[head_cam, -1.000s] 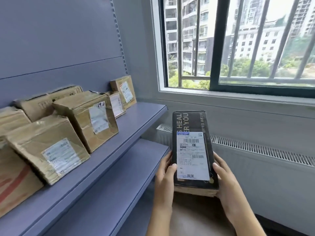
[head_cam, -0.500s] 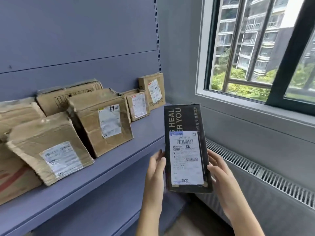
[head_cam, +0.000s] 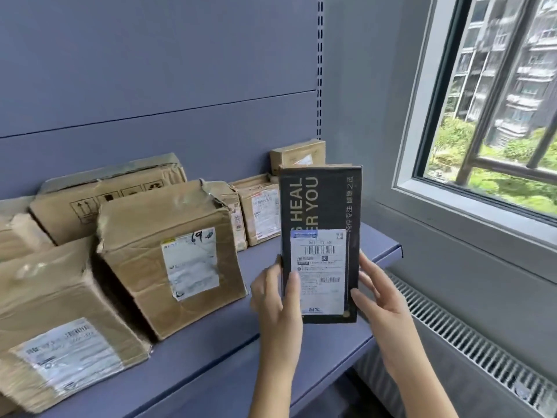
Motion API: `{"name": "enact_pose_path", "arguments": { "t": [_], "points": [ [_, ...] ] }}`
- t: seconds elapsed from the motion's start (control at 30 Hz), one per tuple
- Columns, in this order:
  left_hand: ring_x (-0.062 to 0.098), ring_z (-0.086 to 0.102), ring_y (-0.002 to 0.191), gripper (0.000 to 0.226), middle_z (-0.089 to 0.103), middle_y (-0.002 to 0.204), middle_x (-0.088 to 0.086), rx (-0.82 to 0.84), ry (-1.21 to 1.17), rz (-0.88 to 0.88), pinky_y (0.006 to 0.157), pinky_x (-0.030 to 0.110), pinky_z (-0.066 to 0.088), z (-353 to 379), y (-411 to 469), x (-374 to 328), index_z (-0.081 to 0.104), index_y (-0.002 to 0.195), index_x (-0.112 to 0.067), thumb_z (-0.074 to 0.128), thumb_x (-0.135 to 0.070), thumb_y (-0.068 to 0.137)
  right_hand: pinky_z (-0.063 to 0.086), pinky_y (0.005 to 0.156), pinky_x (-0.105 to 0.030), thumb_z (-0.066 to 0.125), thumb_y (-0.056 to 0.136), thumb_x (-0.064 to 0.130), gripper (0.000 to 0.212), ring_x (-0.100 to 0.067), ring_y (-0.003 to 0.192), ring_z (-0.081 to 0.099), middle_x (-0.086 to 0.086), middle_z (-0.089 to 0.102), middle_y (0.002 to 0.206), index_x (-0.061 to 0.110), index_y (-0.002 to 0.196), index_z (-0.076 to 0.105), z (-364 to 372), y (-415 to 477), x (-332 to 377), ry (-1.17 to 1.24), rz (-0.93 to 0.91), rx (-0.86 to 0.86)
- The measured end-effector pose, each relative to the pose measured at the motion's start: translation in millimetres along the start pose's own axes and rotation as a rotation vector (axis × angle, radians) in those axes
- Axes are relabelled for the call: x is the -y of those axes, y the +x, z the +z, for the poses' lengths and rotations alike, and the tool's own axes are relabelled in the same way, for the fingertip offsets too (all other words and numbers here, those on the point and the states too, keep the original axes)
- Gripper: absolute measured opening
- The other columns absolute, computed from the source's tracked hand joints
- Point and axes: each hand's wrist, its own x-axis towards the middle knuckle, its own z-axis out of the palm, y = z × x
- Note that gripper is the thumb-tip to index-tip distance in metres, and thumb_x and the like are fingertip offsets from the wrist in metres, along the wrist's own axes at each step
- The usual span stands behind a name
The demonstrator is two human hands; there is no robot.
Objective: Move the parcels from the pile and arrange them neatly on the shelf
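I hold a tall black parcel (head_cam: 322,206) with white lettering and a white shipping label upright over the right part of the blue shelf (head_cam: 235,336). My left hand (head_cam: 277,300) grips its lower left edge, thumb across the label. My right hand (head_cam: 379,300) holds the lower right edge. Several brown cardboard parcels stand on the shelf: a large one marked 69 (head_cam: 171,254), one at front left (head_cam: 60,321), a small one (head_cam: 260,206) just left of the black parcel, and one at the back (head_cam: 298,155) partly hidden by it.
The blue back panel (head_cam: 165,86) rises behind the shelf. A window (head_cam: 497,116) with bars is at the right, a white radiator grille (head_cam: 470,342) below it. A lower shelf edge (head_cam: 316,396) shows beneath my hands. The shelf's right end (head_cam: 388,248) is bare.
The black parcel has risen and moved left, from down beside the lower shelf to upright over the upper shelf's right part. Both hands kept their hold. My view turned left toward the shelf.
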Motion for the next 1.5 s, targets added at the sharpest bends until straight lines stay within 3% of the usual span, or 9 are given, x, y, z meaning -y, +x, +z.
{"name": "enact_pose_path", "arguments": {
  "t": [0.2,0.37,0.47,0.6,0.77,1.1,1.2,1.37,1.5],
  "points": [
    [-0.014,0.041,0.112,0.023,0.047,0.111,-0.022,-0.165,-0.01,-0.001,0.081,-0.004,0.028,-5.8,25.4,4.5,0.055,0.101,-0.046,0.04,-0.047,0.084,0.05,0.078,-0.011,0.046,0.094,-0.012,0.063,0.006,0.122,0.051,0.026,0.061,0.127,0.039,0.13,0.053,16.6,44.2,-19.4,-0.002,-0.025,0.186],
    [-0.006,0.051,0.102,0.017,0.051,0.11,-0.015,-0.305,-0.008,0.012,0.081,0.002,0.035,1.0,27.1,10.5,0.059,0.103,-0.043,0.053,-0.032,0.091,0.051,0.074,-0.01,0.048,0.094,-0.009,0.066,0.011,0.11,0.056,0.033,0.061,0.12,0.048,0.127,0.053,11.0,72.3,-27.8,-0.049,-0.015,0.325],
    [0.002,0.06,0.096,0.027,0.061,0.109,-0.006,-0.408,-0.008,-0.01,0.081,0.014,0.042,7.0,24.9,16.2,0.064,0.096,-0.036,0.059,-0.01,0.093,0.054,0.083,-0.023,0.05,0.093,-0.009,0.063,0.009,0.097,0.062,0.028,0.061,0.123,0.042,0.131,0.054,0.5,84.5,-29.4,-0.051,-0.011,0.418],
    [0.005,0.066,0.099,0.019,0.072,0.106,-0.001,-0.465,-0.063,0.0,0.079,0.012,0.048,15.4,12.6,19.4,0.066,0.102,-0.019,0.057,-0.005,0.092,0.049,0.099,-0.036,0.055,0.091,-0.009,0.06,0.001,0.125,0.052,0.022,0.058,0.133,0.035,0.131,0.055,-13.6,91.5,-35.4,-0.02,-0.03,0.525],
    [-0.001,0.066,0.098,0.029,0.072,0.102,-0.014,-0.542,-0.022,0.004,0.078,0.009,0.048,21.5,-1.0,22.9,0.065,0.103,-0.021,0.053,0.003,0.093,0.05,0.1,-0.045,0.057,0.091,-0.009,0.052,-0.002,0.127,0.05,0.017,0.057,0.135,0.026,0.129,0.058,-17.1,98.6,-44.3,0.008,-0.013,0.611],
    [-0.013,0.063,0.085,0.029,0.067,0.098,-0.015,-0.603,0.199,-0.076,0.07,0.003,0.044,13.4,19.6,29.1,0.062,0.092,-0.037,0.062,-0.008,0.09,0.053,0.093,-0.026,0.055,0.089,-0.013,0.054,0.003,0.126,0.049,0.017,0.054,0.138,0.023,0.13,0.055,-6.7,123.1,-46.7,-0.089,-0.071,0.668],
    [-0.012,0.062,0.08,0.016,0.065,0.092,-0.018,-0.621,0.341,-0.073,0.067,0.001,0.041,7.4,26.2,32.2,0.069,0.094,-0.023,0.066,-0.008,0.087,0.054,0.089,-0.021,0.055,0.089,-0.014,0.051,0.004,0.123,0.051,0.016,0.056,0.135,0.02,0.127,0.056,4.8,125.1,-54.2,-0.098,-0.082,0.604],
    [0.004,0.06,0.075,0.022,0.063,0.088,-0.013,-0.738,0.623,0.166,0.069,0.022,0.047,-2.1,36.4,-6.1,0.066,0.095,-0.028,0.073,-0.012,0.081,0.05,0.077,-0.01,0.059,0.086,-0.011,0.051,0.008,0.116,0.055,0.029,0.06,0.121,0.032,0.114,0.059,19.8,130.5,-65.2,-0.093,-0.068,0.551],
    [0.018,0.051,0.107,0.035,0.055,0.116,-0.011,-0.682,0.991,0.643,0.097,0.029,0.037,-27.4,61.4,-64.7,0.066,0.117,-0.014,0.068,-0.02,0.082,0.049,0.077,-0.007,0.065,0.082,-0.007,0.063,0.012,0.112,0.052,0.025,0.054,0.125,0.043,0.118,0.052,16.2,134.2,-70.7,-0.214,-0.053,0.613]
  ]
}}
